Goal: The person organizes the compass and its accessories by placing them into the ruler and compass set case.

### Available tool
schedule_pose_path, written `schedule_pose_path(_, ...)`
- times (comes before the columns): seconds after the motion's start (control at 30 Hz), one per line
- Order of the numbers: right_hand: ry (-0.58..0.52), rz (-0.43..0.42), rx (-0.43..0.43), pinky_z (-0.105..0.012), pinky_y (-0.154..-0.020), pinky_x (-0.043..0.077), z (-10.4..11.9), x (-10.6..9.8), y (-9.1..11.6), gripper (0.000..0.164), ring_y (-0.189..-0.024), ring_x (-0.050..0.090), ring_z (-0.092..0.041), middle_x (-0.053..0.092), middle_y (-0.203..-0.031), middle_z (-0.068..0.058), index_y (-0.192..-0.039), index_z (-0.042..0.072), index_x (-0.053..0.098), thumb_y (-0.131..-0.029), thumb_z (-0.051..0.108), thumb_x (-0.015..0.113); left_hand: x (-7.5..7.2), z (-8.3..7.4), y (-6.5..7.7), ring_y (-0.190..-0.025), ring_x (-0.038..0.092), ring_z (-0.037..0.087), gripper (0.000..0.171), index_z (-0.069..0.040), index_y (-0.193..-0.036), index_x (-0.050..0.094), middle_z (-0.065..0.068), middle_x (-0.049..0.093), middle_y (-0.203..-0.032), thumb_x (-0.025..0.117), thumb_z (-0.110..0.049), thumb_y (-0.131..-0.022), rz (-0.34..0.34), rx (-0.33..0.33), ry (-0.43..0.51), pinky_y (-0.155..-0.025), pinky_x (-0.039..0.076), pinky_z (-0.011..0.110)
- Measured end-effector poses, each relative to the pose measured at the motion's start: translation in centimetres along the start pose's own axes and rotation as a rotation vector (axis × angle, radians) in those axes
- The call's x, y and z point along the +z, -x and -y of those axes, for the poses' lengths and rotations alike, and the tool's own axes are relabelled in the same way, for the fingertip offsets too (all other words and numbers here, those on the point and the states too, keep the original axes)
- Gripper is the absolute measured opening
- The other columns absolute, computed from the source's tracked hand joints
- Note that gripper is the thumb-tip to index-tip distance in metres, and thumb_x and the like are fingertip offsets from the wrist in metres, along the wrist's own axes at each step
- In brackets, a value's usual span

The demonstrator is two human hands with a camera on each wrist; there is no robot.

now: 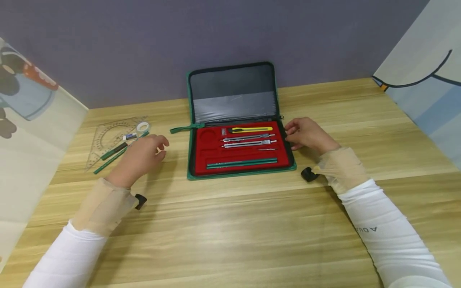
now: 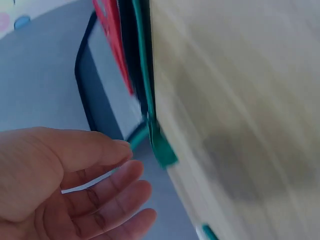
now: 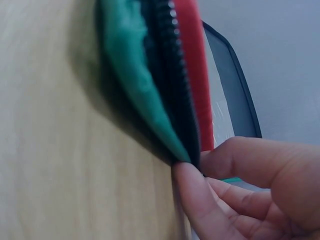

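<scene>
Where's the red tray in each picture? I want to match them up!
Head: the red tray is in the middle, inside the open case.
Left wrist: a slanting red piece at the top, left of centre.
Right wrist: a red strip at the top, right of centre, above the fingers.
Shared landmark: the grey lid, beside the red in both wrist views.

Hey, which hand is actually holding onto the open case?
The right hand, pinching the side edge of the open case. The left hand, near the green strap, holds nothing.
</scene>
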State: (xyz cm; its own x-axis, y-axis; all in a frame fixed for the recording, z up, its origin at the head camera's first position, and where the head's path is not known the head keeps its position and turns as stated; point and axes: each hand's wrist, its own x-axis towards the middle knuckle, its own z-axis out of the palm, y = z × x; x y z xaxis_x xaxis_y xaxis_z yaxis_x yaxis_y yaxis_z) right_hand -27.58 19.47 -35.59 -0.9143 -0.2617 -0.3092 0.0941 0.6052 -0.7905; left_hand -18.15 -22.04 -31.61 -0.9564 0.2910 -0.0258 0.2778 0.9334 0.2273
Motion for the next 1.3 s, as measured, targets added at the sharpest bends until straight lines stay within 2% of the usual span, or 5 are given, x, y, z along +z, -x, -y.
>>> schedule_pose_path(0.3, 0.009, 0.009, -0.022, -0.031, -0.06, 0.056, -0.1, 0.0, 0.0, 0.038, -0.072, 0.057, -0.014, 0.049, -0.101, -0.017, -0.122, -0.012, 0.045, -0.088, -0.001, 0.056, -1.5, 4.5, 0.9, -0.083, 0.062, 0.039, 0.025, 0.007, -0.11, 0.06, 0.027, 0.065, -0.097, 0.055, -0.005, -0.089, -0.005, -0.092, 0.009, -0.071, 0.047, 0.051)
schedule_pose_path(0.57, 0.002, 0.011, -0.011, -0.031, -0.061, 0.056, 0.1, 0.0, 0.0, 0.039, -0.074, 0.057, -0.015, 0.049, -0.102, -0.017, -0.123, -0.011, 0.045, -0.088, 0.0, 0.056, -1.4, 8.2, 1.6, -0.078, 0.061, 0.04, 0.026, 0.01, -0.103, 0.06, 0.028, 0.064, -0.095, 0.056, -0.008, -0.085, 0.045, -0.249, 0.003, -0.066, 0.046, 0.051)
schedule_pose_path(0.77, 0.006, 0.012, -0.005, -0.031, -0.061, 0.056, 0.1, -0.1, 0.1, 0.038, -0.074, 0.057, -0.014, 0.049, -0.103, -0.017, -0.124, -0.011, 0.045, -0.089, 0.0, 0.056, -1.4, 9.4, 1.9, -0.076, 0.06, 0.04, 0.024, 0.01, -0.099, 0.059, 0.028, 0.063, -0.093, 0.055, -0.008, -0.083, 0.066, -0.311, -0.007, -0.061, 0.047, 0.049)
schedule_pose_path(1.03, 0.004, 0.011, 0.0, -0.03, -0.06, 0.056, 0.1, -0.1, 0.0, 0.038, -0.073, 0.057, -0.014, 0.048, -0.101, -0.017, -0.123, -0.01, 0.045, -0.088, 0.0, 0.056, -1.2, 10.3, 2.1, -0.077, 0.059, 0.042, 0.026, 0.009, -0.095, 0.061, 0.028, 0.063, -0.088, 0.056, -0.008, -0.075, 0.043, -0.326, -0.018, -0.058, 0.046, 0.048)
schedule_pose_path(1.3, -0.019, 0.009, -0.002, -0.031, -0.06, 0.056, -0.1, 0.0, 0.0, 0.038, -0.071, 0.057, -0.015, 0.047, -0.101, -0.017, -0.123, -0.011, 0.044, -0.088, -0.001, 0.056, -1.1, 10.7, 2.4, -0.079, 0.058, 0.043, 0.025, 0.01, -0.094, 0.061, 0.03, 0.062, -0.091, 0.056, -0.006, -0.075, 0.038, -0.327, -0.031, -0.061, 0.047, 0.05)
